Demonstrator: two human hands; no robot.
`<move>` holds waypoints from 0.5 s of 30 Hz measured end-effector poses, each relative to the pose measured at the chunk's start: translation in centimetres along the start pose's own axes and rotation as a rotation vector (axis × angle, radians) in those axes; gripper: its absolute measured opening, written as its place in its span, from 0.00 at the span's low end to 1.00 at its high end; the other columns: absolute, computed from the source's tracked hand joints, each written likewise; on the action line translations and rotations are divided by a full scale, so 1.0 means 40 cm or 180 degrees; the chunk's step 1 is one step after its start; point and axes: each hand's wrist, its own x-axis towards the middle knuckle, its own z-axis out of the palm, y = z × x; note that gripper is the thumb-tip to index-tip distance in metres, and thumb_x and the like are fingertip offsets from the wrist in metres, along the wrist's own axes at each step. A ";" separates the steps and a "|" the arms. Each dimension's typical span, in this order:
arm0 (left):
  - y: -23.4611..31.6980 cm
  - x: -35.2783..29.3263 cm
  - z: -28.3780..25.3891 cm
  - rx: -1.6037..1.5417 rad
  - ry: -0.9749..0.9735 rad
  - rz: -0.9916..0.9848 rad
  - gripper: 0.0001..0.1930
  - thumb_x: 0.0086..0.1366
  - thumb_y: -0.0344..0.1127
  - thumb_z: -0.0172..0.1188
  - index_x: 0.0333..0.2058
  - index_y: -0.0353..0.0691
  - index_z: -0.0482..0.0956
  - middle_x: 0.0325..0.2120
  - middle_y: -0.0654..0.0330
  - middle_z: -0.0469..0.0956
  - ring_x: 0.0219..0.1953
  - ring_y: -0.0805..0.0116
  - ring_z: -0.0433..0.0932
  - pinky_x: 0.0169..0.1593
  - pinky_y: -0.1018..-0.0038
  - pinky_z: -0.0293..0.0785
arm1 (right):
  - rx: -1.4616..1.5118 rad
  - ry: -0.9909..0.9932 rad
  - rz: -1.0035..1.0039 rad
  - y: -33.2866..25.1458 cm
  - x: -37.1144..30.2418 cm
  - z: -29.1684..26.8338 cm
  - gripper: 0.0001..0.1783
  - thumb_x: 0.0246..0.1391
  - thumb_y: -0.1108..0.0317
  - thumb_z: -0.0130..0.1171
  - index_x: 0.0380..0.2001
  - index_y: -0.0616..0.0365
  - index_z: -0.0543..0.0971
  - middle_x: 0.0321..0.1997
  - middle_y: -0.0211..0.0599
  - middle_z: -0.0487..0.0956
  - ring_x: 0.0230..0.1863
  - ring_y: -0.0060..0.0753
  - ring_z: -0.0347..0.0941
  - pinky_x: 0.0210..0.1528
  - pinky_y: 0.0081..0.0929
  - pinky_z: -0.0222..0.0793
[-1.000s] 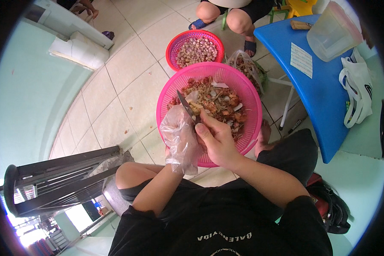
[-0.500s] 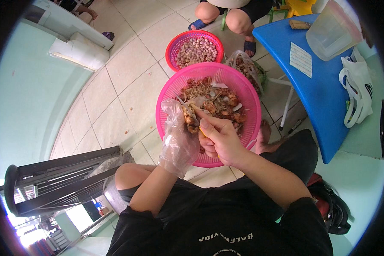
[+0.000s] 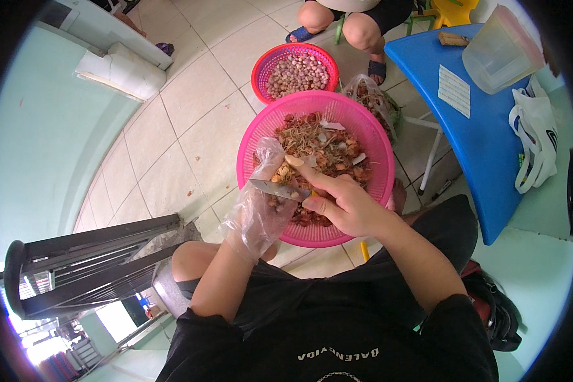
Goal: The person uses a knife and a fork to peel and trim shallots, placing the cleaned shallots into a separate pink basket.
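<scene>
My left hand [image 3: 259, 200] wears a clear, loose plastic glove and is closed around a clump of brown-skinned shallots [image 3: 284, 173], partly hidden by the glove and the knife. In my bare right hand [image 3: 350, 198] is a small knife; its blade [image 3: 277, 190] points left across the gloved palm. The knife's yellow handle shows below the right hand, and the index finger stretches toward the clump. Both hands are over the near left part of a pink plastic basket [image 3: 383, 162], which holds unpeeled shallots, dry roots and loose skins [image 3: 318, 143].
Beyond it stands a red-rimmed basket [image 3: 256, 76] of pale purple shallots. A plastic bag [image 3: 370, 95] of roots lies beside them. On the right, a blue table [image 3: 490, 162] bears a clear container [image 3: 498, 54] and a white bag [image 3: 535, 130]. A person's knees [image 3: 363, 30] are at the back.
My right hand has turned the knife, so its blade now lies sideways across the gloved hand. The right index finger reaches farther out. The left hand has tilted with the clump.
</scene>
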 end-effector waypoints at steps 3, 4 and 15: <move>-0.019 0.019 -0.061 -0.1608 0.0114 -0.1497 0.23 0.76 0.47 0.49 0.60 0.37 0.71 0.50 0.54 0.78 0.46 0.72 0.80 0.42 0.78 0.80 | 0.0134 -0.0136 0.0242 -0.012 0.001 0.002 0.38 0.62 0.76 0.57 0.73 0.54 0.58 0.27 0.47 0.71 0.26 0.29 0.65 0.37 0.22 0.67; -0.019 0.018 -0.059 -0.1606 0.0110 -0.1499 0.23 0.76 0.47 0.49 0.60 0.37 0.71 0.50 0.54 0.78 0.46 0.72 0.80 0.42 0.78 0.80 | 0.0133 -0.0131 0.0243 -0.010 -0.001 0.005 0.38 0.62 0.76 0.57 0.73 0.54 0.58 0.27 0.47 0.71 0.26 0.29 0.65 0.37 0.22 0.67; 0.015 0.033 0.049 -0.2260 0.0880 -0.1425 0.15 0.73 0.46 0.57 0.51 0.44 0.74 0.39 0.63 0.76 0.35 0.72 0.75 0.37 0.78 0.75 | 0.0033 0.0730 0.0236 0.028 0.002 0.078 0.31 0.62 0.73 0.58 0.68 0.59 0.65 0.27 0.51 0.74 0.26 0.42 0.78 0.34 0.26 0.70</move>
